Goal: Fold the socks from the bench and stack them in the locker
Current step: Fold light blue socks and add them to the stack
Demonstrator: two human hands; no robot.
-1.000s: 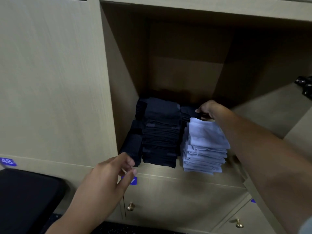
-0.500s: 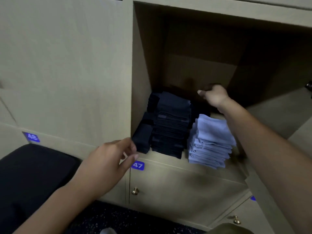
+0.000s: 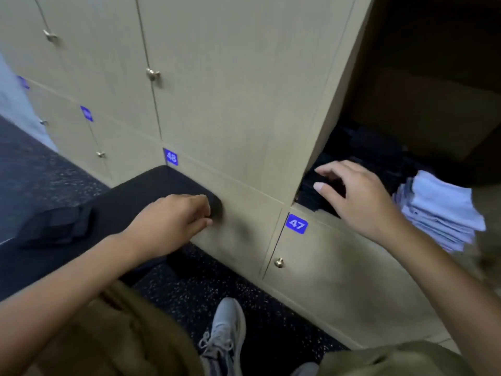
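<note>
Both hands hold nothing: our right hand (image 3: pixel 360 195) hovers with fingers spread and relaxed at the mouth of the open locker (image 3: pixel 423 109), in front of the dark sock stack (image 3: pixel 360 156), while our left hand (image 3: pixel 173 221) hangs with fingers loosely curled over the near corner of the desk (image 3: pixel 127 202), empty as far as we can tell. Inside the locker the dark stack stands at the left and the pale blue sock stack (image 3: pixel 442 210) stands just beside it on the right, nearer the front edge. One small heap of dark socks (image 3: pixel 57 226) waits on the desk, well apart from both hands (how many lie in it is too blurred to count). To do the next fetch well, we judge that the left hand should travel along the desk to that heap and lift one pair cleanly, laying it flat before folding so the edges match those already stacked; dark pairs belong on the dark stack, squared up so it does not lean. Half a second ago the right hand was deep inside the locker behind the stacks; it has since drawn back to the opening, and our view has swung left and down, bringing the desk, the heap and label 48 (image 3: pixel 171 157) into sight.
</note>
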